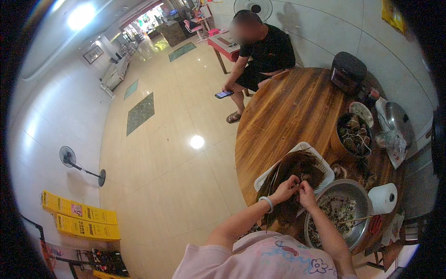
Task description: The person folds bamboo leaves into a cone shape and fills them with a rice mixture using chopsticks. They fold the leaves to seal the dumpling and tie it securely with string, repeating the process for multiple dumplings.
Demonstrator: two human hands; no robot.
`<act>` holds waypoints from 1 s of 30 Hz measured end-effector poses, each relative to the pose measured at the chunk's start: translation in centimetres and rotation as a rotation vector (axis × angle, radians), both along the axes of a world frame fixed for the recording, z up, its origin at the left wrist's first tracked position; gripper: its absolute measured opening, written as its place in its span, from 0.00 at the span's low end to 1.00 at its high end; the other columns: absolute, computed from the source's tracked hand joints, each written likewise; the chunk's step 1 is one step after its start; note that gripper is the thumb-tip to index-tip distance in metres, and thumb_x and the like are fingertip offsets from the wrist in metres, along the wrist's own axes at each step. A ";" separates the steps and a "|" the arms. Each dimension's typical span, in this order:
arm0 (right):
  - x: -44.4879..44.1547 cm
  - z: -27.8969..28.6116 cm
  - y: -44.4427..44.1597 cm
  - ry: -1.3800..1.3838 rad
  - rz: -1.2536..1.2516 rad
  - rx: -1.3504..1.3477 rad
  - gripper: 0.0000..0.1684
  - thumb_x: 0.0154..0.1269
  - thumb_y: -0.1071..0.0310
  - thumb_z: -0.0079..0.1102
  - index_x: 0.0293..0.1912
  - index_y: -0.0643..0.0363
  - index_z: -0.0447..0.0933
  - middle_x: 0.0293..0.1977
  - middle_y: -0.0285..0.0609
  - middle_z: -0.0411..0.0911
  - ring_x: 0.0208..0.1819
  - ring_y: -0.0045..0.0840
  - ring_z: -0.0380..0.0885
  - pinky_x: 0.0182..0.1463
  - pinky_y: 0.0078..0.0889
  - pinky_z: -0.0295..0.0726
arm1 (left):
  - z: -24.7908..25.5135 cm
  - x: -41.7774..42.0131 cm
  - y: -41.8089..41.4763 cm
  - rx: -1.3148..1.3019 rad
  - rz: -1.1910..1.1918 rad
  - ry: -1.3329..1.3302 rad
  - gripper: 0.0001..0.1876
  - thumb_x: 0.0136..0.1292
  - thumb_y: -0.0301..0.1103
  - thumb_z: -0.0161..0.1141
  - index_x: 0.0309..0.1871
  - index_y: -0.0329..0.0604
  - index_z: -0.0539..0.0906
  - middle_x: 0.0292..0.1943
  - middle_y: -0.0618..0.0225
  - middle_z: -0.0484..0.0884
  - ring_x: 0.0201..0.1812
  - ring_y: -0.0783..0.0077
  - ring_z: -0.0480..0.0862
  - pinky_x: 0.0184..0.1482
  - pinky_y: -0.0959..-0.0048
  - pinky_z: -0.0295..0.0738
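Note:
My left hand (288, 188) and my right hand (306, 195) meet fingertip to fingertip over long brown leaves (278, 174) in a white plastic basket (260, 180). The fingers of both are pinched together; what lies between them is too small to tell. Close by my right forearm is a steel bowl (366, 202) with a grain and bean mixture (339, 212) and a thin stick across it. A cone of white string (382, 198) lies at the bowl's right. Farther back, an orange-brown pot (333, 134) holds dark leaf-wrapped bundles tied with white string (355, 136).
The round wooden table (278, 111) also carries a small bowl (361, 113), a metal lid (400, 122), plastic bags (393, 146) and a dark appliance (348, 71). A person (268, 48) sits at its far left side with a phone (223, 94).

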State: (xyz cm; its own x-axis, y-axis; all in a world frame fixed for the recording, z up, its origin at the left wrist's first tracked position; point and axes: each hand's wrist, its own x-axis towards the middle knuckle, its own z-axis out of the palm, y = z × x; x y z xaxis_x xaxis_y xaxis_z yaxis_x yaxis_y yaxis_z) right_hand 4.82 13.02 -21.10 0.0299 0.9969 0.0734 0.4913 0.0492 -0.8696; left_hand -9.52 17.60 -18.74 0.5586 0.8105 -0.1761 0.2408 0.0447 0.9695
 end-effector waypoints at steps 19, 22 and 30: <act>1.0 2.9 1.6 0.228 0.162 -0.225 0.07 0.57 0.71 0.55 0.35 0.64 0.71 0.27 0.39 0.74 0.29 0.21 0.73 0.33 0.26 0.72 | 0.4 -0.9 0.8 -0.145 0.046 -0.176 0.17 0.55 0.17 0.52 0.46 0.44 0.65 0.30 0.68 0.73 0.32 0.78 0.74 0.35 0.78 0.71; 1.4 2.6 1.1 0.284 0.140 -0.344 0.07 0.55 0.70 0.55 0.32 0.64 0.71 0.25 0.41 0.74 0.27 0.22 0.74 0.31 0.27 0.72 | 0.1 -0.3 0.5 -0.282 0.082 -0.224 0.16 0.57 0.18 0.51 0.46 0.44 0.62 0.29 0.69 0.73 0.31 0.78 0.73 0.33 0.78 0.71; 0.5 3.2 0.7 -0.025 0.133 -0.189 0.08 0.57 0.68 0.48 0.36 0.63 0.70 0.28 0.53 0.75 0.30 0.45 0.75 0.35 0.42 0.72 | -1.0 -1.0 0.5 -0.093 0.022 -0.165 0.20 0.53 0.18 0.57 0.43 0.44 0.59 0.28 0.69 0.71 0.32 0.77 0.72 0.32 0.76 0.71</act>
